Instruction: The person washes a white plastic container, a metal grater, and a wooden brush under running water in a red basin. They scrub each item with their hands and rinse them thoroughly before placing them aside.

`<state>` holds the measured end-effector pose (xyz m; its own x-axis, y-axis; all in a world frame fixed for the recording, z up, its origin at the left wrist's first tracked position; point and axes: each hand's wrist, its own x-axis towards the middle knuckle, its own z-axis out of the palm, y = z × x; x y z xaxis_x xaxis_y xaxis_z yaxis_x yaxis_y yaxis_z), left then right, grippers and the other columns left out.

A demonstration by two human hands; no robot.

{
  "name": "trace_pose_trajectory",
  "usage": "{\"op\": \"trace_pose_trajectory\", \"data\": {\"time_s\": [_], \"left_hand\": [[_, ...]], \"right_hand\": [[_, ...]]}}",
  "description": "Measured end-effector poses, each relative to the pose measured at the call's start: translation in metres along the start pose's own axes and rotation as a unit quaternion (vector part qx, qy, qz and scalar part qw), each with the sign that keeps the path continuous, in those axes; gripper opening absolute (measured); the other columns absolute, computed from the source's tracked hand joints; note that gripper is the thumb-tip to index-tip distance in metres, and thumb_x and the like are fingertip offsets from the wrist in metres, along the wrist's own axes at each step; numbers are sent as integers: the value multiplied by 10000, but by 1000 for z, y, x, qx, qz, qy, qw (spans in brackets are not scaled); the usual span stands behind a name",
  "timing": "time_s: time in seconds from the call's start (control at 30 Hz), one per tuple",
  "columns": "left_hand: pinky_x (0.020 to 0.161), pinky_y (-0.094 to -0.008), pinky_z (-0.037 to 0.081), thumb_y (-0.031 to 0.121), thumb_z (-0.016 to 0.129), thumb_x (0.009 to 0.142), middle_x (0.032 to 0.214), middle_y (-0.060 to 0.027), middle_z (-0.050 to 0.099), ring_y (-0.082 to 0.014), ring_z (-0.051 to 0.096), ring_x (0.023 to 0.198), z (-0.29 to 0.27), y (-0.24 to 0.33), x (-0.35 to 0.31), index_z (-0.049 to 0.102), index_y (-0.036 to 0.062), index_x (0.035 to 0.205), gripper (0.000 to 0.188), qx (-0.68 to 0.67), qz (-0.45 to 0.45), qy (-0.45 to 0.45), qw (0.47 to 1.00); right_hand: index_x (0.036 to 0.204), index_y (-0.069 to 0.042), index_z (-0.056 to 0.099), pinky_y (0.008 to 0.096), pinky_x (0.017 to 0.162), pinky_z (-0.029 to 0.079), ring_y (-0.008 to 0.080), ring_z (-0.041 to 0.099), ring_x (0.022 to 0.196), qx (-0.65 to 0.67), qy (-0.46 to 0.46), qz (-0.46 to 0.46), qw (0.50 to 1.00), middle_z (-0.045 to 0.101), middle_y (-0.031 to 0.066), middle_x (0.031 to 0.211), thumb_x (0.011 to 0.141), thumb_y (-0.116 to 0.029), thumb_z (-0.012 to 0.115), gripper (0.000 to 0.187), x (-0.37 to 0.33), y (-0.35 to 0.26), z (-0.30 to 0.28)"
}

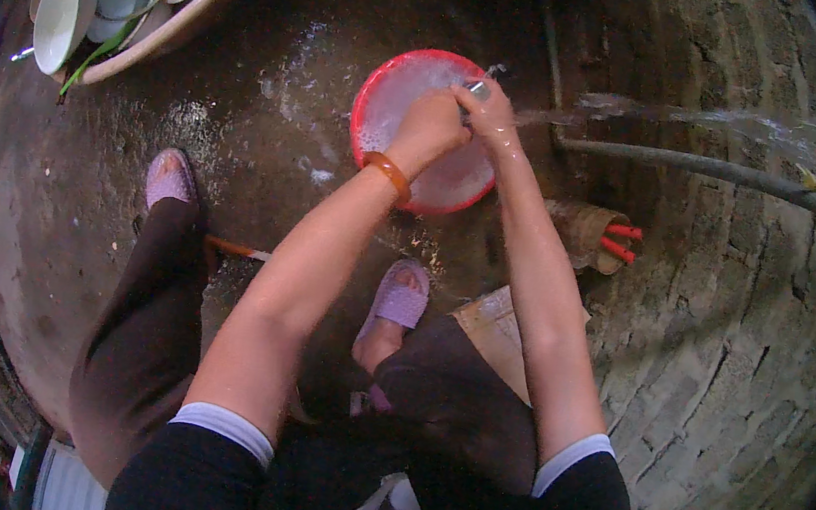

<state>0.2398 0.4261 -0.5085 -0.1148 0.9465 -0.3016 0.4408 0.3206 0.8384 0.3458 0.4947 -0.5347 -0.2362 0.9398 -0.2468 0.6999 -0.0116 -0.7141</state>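
A red basin (pixel 431 54) of cloudy, foamy water stands on the wet floor in front of me. Both my hands are close together over its far right part. My left hand (pixel 432 129), with an orange bangle at the wrist, is curled into a fist; what it grips, if anything, is hidden. Beside it, my right hand (pixel 492 114) is closed round a shiny metal piece (pixel 480 89), whose kind I cannot make out. Clear water (pixel 686 115) streaks through the air to the right of my right hand.
A wide tub (pixel 166 41) at the upper left holds a white bowl (pixel 60 19), glassware and other dishes. A grey pipe (pixel 700 165) runs along the rough block wall (pixel 724 311). Red handles (pixel 621 241) stick out of a brownish container. Cardboard (pixel 495 327) lies by my right leg.
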Motion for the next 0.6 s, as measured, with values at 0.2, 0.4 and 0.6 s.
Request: {"op": "trace_pose_trajectory", "data": {"time_s": [0.2,0.4,0.6], "left_hand": [[767,-423,440,251,639,662,958,-233,563,-365,536,914,13,4,9,578,-29,896,370,13,-55,73,996],[779,-416,437,300,631,660,979,-223,571,-358,547,928,36,4,6,571,-49,926,444,-62,-153,99,981],[872,-422,380,299,554,738,1197,-149,456,-313,460,1071,59,0,-11,409,36,1180,534,-614,-331,38,715]], "right_hand": [[862,-19,618,299,681,460,198,597,748,35,44,-19,998,631,111,792,676,-335,655,369,10,-7,0],[844,-6,627,304,675,476,186,589,750,125,-12,77,989,625,82,825,625,-204,674,299,9,21,1],[904,-2,624,282,674,479,159,594,744,100,-88,101,986,626,97,878,628,-108,665,299,23,32,-11]]}}
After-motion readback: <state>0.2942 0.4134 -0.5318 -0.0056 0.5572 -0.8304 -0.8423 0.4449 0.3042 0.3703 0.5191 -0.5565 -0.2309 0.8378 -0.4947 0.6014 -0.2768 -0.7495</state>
